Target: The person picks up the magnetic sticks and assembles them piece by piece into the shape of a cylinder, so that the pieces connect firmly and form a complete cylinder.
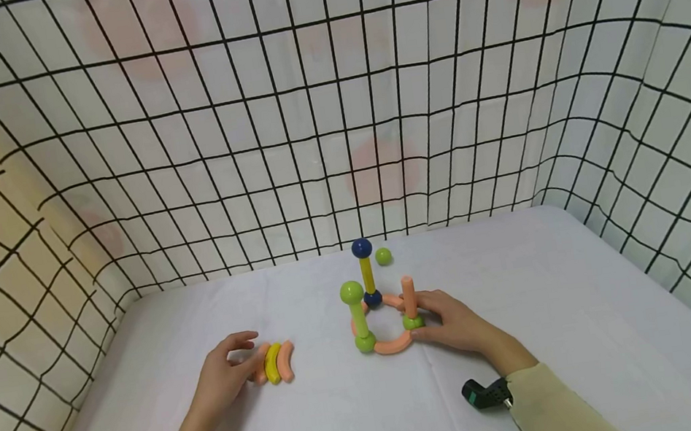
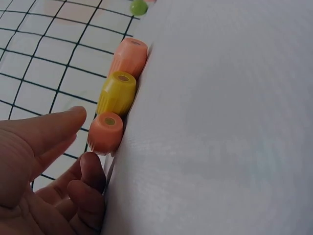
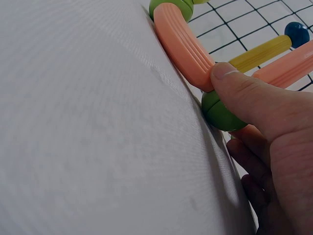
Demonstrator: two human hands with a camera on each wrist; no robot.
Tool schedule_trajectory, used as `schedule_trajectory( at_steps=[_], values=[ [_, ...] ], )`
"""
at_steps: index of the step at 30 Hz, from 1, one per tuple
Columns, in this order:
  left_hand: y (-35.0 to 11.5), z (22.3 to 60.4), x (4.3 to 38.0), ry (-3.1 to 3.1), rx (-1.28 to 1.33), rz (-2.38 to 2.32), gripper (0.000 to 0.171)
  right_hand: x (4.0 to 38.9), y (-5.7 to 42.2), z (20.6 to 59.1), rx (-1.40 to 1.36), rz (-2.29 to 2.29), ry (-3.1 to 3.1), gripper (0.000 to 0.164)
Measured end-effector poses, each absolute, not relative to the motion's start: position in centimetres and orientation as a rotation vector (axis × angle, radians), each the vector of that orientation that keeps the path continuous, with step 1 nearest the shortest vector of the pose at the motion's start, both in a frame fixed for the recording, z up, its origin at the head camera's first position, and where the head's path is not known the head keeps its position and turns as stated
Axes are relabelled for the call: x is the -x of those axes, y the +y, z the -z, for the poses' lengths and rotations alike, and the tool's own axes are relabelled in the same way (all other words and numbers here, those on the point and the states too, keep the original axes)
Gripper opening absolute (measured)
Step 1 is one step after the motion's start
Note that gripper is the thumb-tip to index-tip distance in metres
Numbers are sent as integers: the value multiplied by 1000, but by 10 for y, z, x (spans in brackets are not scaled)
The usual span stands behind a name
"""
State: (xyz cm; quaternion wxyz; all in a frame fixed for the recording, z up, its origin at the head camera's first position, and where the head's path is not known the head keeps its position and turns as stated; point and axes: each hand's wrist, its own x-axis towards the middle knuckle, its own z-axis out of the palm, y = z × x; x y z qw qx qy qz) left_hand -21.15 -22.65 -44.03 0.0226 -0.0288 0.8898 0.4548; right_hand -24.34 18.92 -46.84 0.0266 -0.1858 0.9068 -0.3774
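The structure under inspection, a ring of curved orange bars (image 1: pixel 393 346) joined by balls, stands on the worktop (image 1: pixel 348 421) between the person's 2 grips and carries 3 uprights. The right grip (image 1: pixel 456 321) is closed on the ring's right corner, thumb against a bar end, fingers behind the green corner ball (image 3: pixel 222 113). The left grip (image 1: pixel 225 372) has thumb and fingers parted about the nearest of 3 loose curved pieces, an orange piece (image 2: pixel 105 134); no firm hold is evident.

Risks, as judged: the loose pieces lie close side by side, so a careless pinch could drag the yellow piece (image 1: pixel 273 363) and the far orange piece (image 1: pixel 284 362) along, more so if their end discs are magnetic. The orange upright (image 1: pixel 409 298) rises beside the right fingers; a sideways knock could unseat it. Excess thumb pressure could part the corner joint. A jolt to the ring could topple the yellow upright (image 1: pixel 367 276) or the green upright (image 1: pixel 359 320). The spare green ball (image 1: pixel 384 256), behind the ring, could roll if brushed
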Motion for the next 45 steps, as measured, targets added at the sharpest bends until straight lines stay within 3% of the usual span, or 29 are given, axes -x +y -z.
schedule_trajectory(
  at_steps=[23,45],
  values=[
    [-222,445,213,2879,162,-1281,40,243,188,469,542,1142,2807,56],
    [-226,445,214,2689,457,-1484,51,243,188,469,542,1156,2806,57]
  ],
)
